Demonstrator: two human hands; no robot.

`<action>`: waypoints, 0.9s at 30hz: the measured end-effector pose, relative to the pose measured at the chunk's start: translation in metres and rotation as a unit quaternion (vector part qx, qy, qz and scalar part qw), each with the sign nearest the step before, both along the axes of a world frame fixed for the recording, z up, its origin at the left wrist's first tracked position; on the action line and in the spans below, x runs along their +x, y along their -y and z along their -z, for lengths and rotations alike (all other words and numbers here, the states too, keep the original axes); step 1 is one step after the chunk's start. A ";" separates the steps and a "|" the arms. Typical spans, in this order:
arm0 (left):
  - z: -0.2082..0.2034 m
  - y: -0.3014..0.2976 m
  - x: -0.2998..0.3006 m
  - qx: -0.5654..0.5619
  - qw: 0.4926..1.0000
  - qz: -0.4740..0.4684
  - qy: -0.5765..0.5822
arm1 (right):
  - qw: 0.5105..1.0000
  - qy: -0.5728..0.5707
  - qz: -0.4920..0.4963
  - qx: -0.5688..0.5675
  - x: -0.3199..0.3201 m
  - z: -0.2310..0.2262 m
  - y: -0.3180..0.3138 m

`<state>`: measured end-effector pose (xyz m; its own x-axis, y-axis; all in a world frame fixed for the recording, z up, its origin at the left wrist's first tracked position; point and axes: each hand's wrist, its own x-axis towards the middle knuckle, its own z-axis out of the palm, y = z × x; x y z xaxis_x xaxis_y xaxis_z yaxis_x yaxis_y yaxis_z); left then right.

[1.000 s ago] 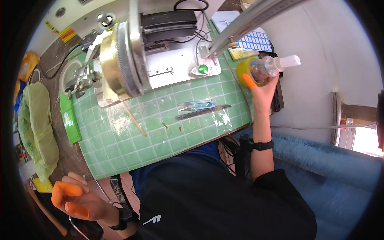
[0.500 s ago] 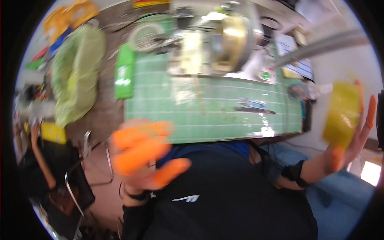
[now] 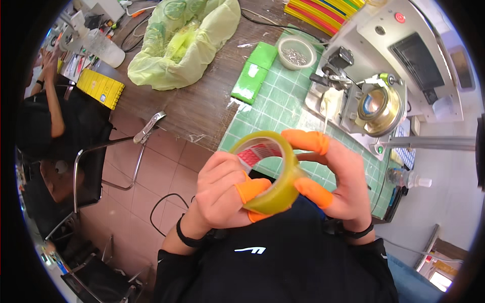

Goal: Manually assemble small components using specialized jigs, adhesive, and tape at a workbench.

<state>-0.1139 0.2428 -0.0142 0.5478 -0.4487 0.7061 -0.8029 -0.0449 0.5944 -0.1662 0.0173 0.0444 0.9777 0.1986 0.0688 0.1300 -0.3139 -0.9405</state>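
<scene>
A wide roll of yellowish clear packing tape (image 3: 284,194) is held up in front of my chest, above the near edge of the table. My left hand (image 3: 222,191) grips its left side, with the thumb on the rim and other fingers curled underneath. My right hand (image 3: 341,179) pinches the right side between thumb and fingertips. Orange finger cots cover several fingertips on both hands. Through the roll's opening, a cardboard core with red print shows. Whether a tape end is lifted cannot be made out.
On the green gridded mat (image 3: 260,121) lie a green packet (image 3: 254,73) and a bowl of small metal parts (image 3: 297,53). A machine (image 3: 374,108) stands at the right. A bag-lined bin (image 3: 166,70) sits on the brown table. At far left, another person (image 3: 55,118) sits near a chair (image 3: 108,151).
The tape roll has come from the far right to the middle, and both hands now hold it; the left hand was free. The view has swung towards the left.
</scene>
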 end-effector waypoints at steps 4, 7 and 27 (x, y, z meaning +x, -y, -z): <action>0.013 -0.005 0.002 -0.003 0.999 -0.046 -0.023 | 0.982 0.074 0.058 -0.166 0.006 0.015 -0.016; 0.019 -0.004 0.007 -0.023 0.998 -0.034 -0.038 | 0.982 0.042 0.101 -0.155 0.010 0.020 -0.022; 0.005 0.012 0.028 0.049 0.931 0.135 -0.335 | 0.966 0.068 0.088 -0.236 0.020 0.036 -0.005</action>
<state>-0.0859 0.2303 -0.0191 0.7083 -0.6785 0.1950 -0.2429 0.0251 0.9697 -0.1466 0.0223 0.0084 0.9873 0.0718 0.1416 0.1486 -0.7311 -0.6659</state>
